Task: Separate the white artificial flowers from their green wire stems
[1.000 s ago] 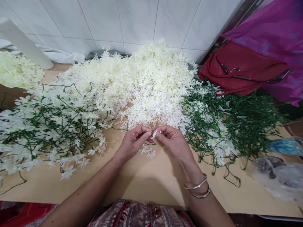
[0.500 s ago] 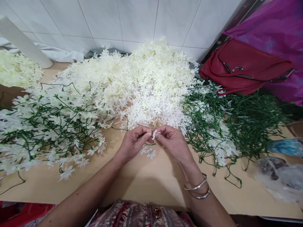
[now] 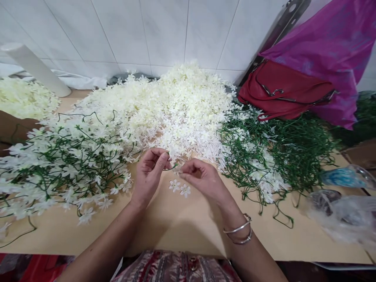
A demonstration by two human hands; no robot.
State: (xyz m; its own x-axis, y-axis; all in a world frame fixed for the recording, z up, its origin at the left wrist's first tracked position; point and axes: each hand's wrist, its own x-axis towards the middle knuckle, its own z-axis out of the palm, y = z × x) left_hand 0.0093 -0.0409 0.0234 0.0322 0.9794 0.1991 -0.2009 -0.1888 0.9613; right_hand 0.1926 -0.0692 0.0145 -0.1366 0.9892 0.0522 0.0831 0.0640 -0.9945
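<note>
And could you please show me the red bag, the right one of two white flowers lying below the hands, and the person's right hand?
Red bag (image 3: 293, 87): head view, on its front.
Right white flower (image 3: 185, 190): head view, on its centre.
Right hand (image 3: 206, 181): head view, on its back.

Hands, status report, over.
Left hand pinches green stem. Right hand close by, hold unclear. Two loose flowers on table, nearer the body. Flower pile beyond hands.

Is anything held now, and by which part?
The left hand pinches a green stem, exact grip point hidden; whether the right hand holds anything cannot be told.
</note>
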